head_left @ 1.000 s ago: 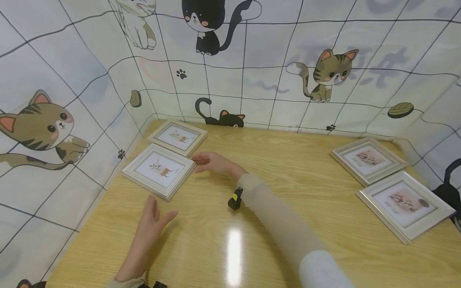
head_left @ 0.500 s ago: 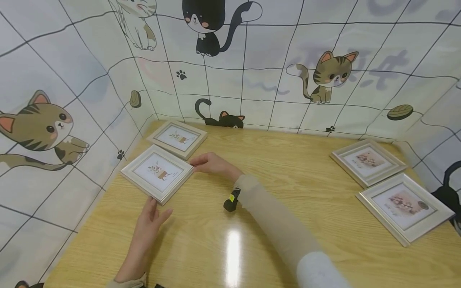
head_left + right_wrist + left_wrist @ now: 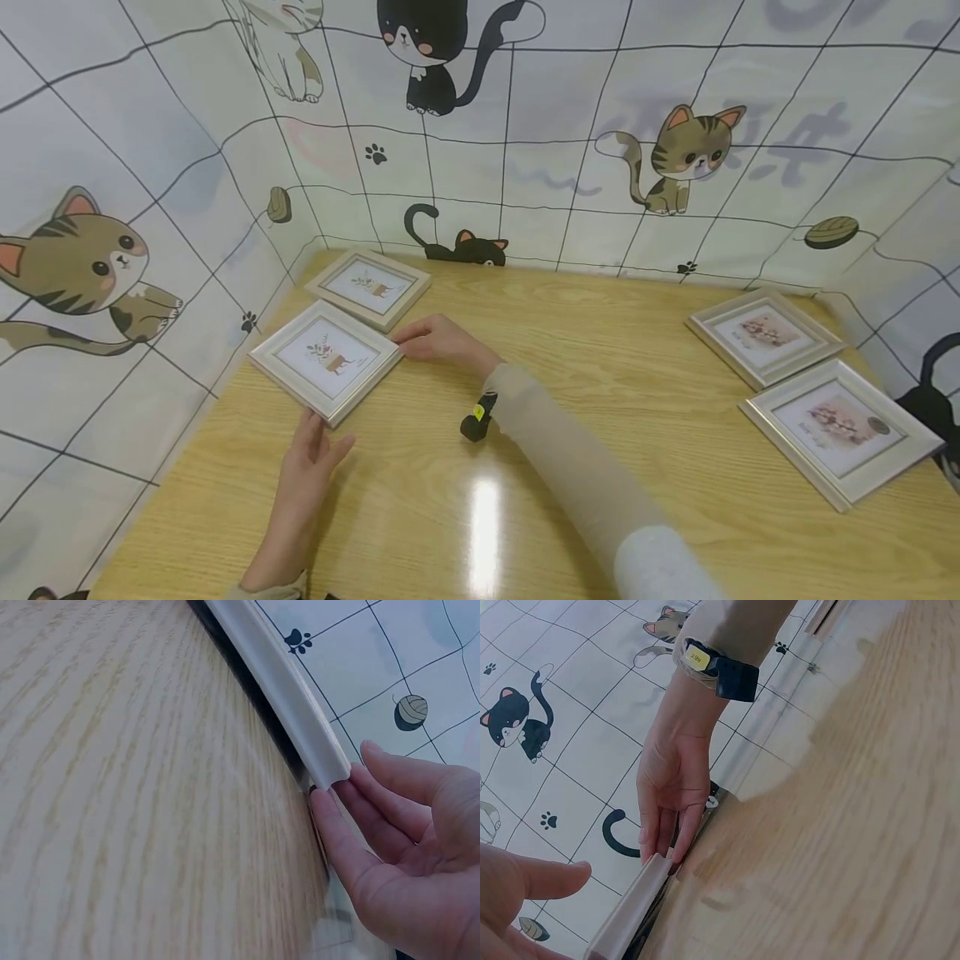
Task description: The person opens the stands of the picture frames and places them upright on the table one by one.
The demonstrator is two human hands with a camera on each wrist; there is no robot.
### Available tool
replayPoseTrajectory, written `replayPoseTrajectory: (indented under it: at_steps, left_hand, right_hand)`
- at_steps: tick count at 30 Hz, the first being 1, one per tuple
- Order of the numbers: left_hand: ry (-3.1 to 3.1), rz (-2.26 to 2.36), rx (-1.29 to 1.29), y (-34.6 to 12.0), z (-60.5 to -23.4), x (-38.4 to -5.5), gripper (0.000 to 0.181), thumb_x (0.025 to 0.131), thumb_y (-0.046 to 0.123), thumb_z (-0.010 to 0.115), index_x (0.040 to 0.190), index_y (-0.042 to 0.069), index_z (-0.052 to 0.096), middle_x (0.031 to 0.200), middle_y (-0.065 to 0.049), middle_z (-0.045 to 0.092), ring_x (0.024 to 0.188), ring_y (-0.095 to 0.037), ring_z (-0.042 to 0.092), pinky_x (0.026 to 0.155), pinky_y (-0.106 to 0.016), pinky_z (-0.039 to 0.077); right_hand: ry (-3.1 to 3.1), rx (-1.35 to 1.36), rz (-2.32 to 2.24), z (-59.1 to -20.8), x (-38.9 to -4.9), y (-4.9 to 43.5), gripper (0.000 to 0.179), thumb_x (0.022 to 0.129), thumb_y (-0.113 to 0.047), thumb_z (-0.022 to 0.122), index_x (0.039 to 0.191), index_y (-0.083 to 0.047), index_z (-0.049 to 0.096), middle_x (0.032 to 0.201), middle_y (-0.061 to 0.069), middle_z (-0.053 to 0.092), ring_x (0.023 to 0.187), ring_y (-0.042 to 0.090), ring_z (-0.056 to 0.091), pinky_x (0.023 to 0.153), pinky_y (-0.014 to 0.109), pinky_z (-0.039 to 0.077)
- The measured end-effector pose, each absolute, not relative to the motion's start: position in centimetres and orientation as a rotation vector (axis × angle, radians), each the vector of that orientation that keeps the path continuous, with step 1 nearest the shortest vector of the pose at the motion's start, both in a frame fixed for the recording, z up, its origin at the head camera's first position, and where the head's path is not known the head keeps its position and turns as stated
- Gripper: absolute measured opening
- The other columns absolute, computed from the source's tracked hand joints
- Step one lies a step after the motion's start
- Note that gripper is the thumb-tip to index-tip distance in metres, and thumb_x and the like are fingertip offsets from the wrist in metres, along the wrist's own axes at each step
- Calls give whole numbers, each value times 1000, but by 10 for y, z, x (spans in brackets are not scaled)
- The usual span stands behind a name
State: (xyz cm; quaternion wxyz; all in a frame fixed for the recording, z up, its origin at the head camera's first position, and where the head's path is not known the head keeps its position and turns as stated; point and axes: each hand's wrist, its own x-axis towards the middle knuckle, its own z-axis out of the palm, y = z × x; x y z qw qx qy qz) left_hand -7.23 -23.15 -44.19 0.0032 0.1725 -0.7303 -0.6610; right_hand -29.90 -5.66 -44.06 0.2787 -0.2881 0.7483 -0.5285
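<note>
In the head view a silver-white picture frame (image 3: pixel 327 362) with a plant print lies at the left of the table. My left hand (image 3: pixel 306 479) reaches its front corner with fingertips touching there, the thumb held apart. At its right corner my right hand (image 3: pixel 447 345) touches with outstretched fingers. The right wrist view shows those fingers (image 3: pixel 352 851) at the corner's underside, the thumb off the frame edge (image 3: pixel 289 690). The left wrist view shows the edge (image 3: pixel 634 907) from low down, with a dark strip beneath. A beige-framed plant picture (image 3: pixel 369 287) lies right behind.
Two more picture frames lie at the right: a beige one (image 3: pixel 765 333) and a silver-white one (image 3: pixel 842 427), both with pink-brown prints. Cat-patterned cloth walls (image 3: pixel 555 167) border the wooden table (image 3: pixel 570 333) at the back and sides. A light glare shows near the front.
The left hand has come forward to the front corner of the silver-white frame. The right hand has closed in on the right corner. The frame has shifted slightly left and toward me.
</note>
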Motion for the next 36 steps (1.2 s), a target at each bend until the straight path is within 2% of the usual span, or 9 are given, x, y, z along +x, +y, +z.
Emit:
replayPoseTrajectory:
  at_steps: [8,11,13,16,21,29,33,36]
  left_hand:
    - [-2241,-2008,626,-233,-443,-70,74,100,10,58,158,-1,13,168,0,-2,156,-25,11,126,-37,18]
    - [-2199,-1986,663,-234,-443,-69,69,100,10,59,157,-1,20,168,-2,5,155,-28,17,121,-24,27]
    - [-2157,-1988,685,-235,-444,-68,65,100,8,58,155,-2,26,168,-3,9,154,-28,20,112,-13,35]
    - [-2100,-2023,706,-235,-444,-67,61,100,6,57,154,-2,30,168,-3,11,153,-27,22,100,-1,38]
    - [-2062,-2076,740,-237,-445,-67,61,101,8,55,155,-1,27,167,-4,10,153,-27,22,99,-1,38]
    - [-2052,-2093,803,-241,-445,-65,60,102,12,55,155,4,29,166,-3,20,148,-19,35,97,-2,42]
    - [-2009,-2097,807,-244,-448,-65,61,101,11,57,155,3,30,166,-3,20,142,-6,43,96,-1,43]
    - [-1967,-2073,829,-246,-450,-65,61,99,9,60,153,1,33,165,-7,24,122,9,54,92,-1,46]
  right_hand:
    - [2079,-678,-1437,-442,-295,-63,31,93,-12,69,123,-2,70,124,14,70,100,8,62,87,18,54]
    - [2058,-575,-1463,-442,-295,-67,29,93,-12,70,120,-2,71,120,14,72,93,8,64,85,18,56]
    - [2014,-503,-1500,-442,-295,-71,29,93,-10,70,119,1,70,119,16,72,89,7,64,86,20,58]
    - [1929,-429,-1552,-440,-293,-75,29,93,-5,68,120,5,68,121,20,69,87,8,65,89,24,60]
    - [1829,-364,-1592,-441,-291,-77,30,94,0,65,122,9,62,117,20,68,88,11,66,91,30,60]
    - [1823,-249,-1598,-436,-288,-80,29,95,-5,65,121,7,63,108,15,70,82,10,66,92,33,60]
    - [1789,-210,-1580,-434,-287,-82,31,95,-4,66,124,8,64,115,20,70,79,10,66,90,32,61]
    - [1757,-190,-1554,-433,-287,-84,35,94,-5,67,127,7,63,122,23,68,79,11,67,90,32,61]
